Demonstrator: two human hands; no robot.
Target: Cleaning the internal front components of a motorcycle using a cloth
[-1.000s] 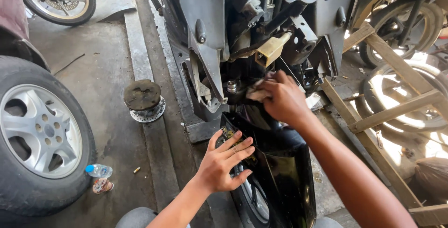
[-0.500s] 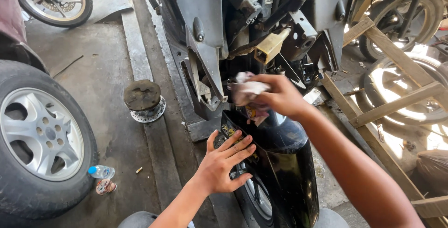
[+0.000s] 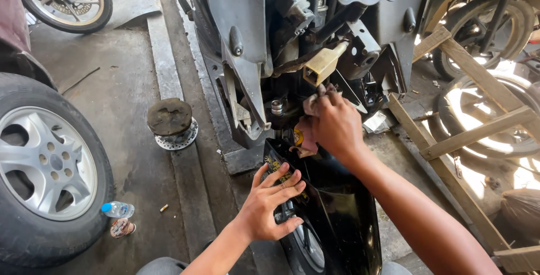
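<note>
We are pressing our left hand [image 3: 269, 207], fingers spread flat, on the glossy black fender [image 3: 337, 218]. Our right hand [image 3: 336, 124] is clutching a crumpled, dirty rag [image 3: 308, 106] against the motorcycle [image 3: 292, 44].

Right hand [image 3: 336, 124] presses rag [image 3: 311, 104] into scooter frame; left hand [image 3: 270, 204] flat on black fender [image 3: 337, 218].

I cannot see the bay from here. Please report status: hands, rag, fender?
Left hand flat on black fender, no grip. Right hand grips rag, pressed in under the scooter's front frame. Cream connector hangs just above the rag.
</note>
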